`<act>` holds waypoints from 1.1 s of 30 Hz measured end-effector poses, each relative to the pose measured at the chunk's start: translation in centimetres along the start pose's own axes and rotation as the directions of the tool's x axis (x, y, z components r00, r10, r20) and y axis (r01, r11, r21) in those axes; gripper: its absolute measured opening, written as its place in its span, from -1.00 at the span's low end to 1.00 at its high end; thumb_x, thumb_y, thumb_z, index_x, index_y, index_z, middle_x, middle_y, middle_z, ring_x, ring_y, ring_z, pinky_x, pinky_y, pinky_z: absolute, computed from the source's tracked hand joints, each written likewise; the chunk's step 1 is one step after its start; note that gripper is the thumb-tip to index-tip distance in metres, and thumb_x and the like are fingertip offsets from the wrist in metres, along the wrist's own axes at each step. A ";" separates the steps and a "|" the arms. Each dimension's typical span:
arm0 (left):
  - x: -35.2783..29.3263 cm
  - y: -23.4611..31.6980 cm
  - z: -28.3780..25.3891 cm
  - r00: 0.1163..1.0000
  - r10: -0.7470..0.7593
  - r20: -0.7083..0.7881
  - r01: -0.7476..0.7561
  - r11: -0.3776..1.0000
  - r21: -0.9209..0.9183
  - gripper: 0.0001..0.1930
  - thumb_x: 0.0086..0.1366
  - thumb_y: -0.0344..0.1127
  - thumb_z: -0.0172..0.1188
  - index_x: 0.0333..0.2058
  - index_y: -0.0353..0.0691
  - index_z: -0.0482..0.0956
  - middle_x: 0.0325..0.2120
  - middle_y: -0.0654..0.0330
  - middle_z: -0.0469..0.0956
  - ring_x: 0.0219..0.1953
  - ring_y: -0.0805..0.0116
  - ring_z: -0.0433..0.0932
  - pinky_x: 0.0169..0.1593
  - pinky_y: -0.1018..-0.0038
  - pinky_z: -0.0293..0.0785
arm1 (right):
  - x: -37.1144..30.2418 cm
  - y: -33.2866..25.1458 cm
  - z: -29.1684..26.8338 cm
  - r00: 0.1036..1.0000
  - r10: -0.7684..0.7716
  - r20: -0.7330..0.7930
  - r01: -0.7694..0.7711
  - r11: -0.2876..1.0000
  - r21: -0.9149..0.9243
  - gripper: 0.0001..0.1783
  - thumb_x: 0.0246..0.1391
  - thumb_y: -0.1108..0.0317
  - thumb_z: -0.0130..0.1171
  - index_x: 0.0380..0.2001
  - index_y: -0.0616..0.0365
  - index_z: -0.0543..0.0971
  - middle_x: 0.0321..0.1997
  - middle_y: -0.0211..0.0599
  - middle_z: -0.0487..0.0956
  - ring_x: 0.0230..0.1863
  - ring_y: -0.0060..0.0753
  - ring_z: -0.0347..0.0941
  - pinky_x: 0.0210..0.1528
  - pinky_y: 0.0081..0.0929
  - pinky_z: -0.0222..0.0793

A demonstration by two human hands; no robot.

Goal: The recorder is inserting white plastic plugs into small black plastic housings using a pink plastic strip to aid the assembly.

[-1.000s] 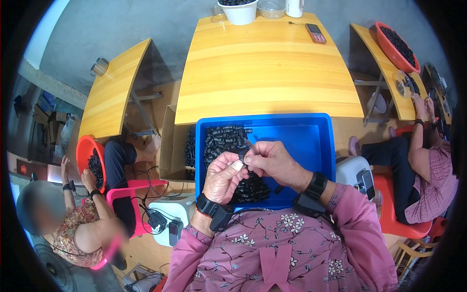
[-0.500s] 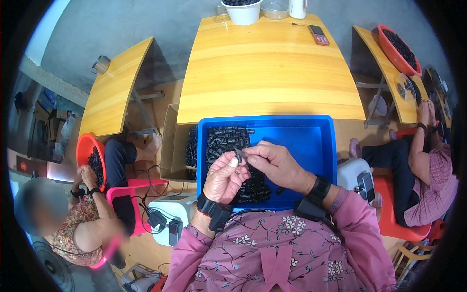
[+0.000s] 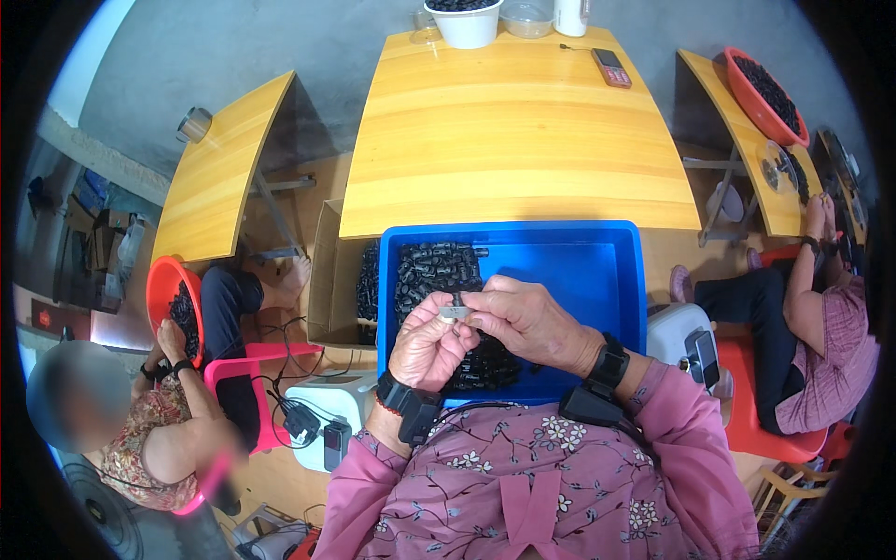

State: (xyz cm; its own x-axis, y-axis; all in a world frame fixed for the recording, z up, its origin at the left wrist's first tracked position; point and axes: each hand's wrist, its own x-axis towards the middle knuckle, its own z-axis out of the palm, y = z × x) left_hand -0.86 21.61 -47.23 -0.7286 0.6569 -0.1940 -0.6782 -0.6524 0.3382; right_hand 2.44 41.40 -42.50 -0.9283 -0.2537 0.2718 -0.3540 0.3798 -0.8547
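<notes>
Small dark-and-grey piece (image 3: 455, 311) between both hands, above blue tray (image 3: 579, 266). Left hand (image 3: 427, 347): grip pinching piece at thumb and fingertips. Right hand (image 3: 534, 322): fingertips at piece's right side; whether grip pinches it, cannot tell. Long axis seems sideways, ends partly hidden by fingers. Neither hand clearly nearer. Black parts (image 3: 434, 273) heaped in tray's left half.

The large yellow table (image 3: 513, 140) is supporting a clear cup (image 3: 426, 30) and a white tub (image 3: 465, 28) near eleven o'clock, a clear bowl (image 3: 528, 21) at twelve, a bottle (image 3: 571, 17) at one and a phone (image 3: 612, 68) at two. Off its six o'clock edge, a blue tray (image 3: 569, 257) is carrying black parts (image 3: 435, 280). At the view's ten o'clock, a side table (image 3: 219, 177) is bearing a metallic cylinder (image 3: 194, 125).
</notes>
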 end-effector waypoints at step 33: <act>0.3 -0.1 -0.1 1.000 0.015 0.017 -0.015 1.000 0.020 -0.84 0.28 -0.46 0.23 -0.18 -0.24 0.51 -0.25 0.13 0.58 -0.31 0.35 0.54 -0.17 0.37 0.49 | -0.1 0.6 0.5 0.999 -0.037 0.003 0.037 0.999 -0.023 -0.68 0.20 0.35 0.11 0.00 0.24 0.52 -0.37 -0.11 0.44 -0.33 -0.03 0.45 -0.29 -0.21 0.42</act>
State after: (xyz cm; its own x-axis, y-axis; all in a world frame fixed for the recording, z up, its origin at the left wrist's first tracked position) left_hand -1.01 21.78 -47.43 -0.7368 0.6536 -0.1730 -0.6651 -0.6547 0.3592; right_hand 2.43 41.20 -43.25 -0.9141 -0.2701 0.3023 -0.3910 0.3902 -0.8336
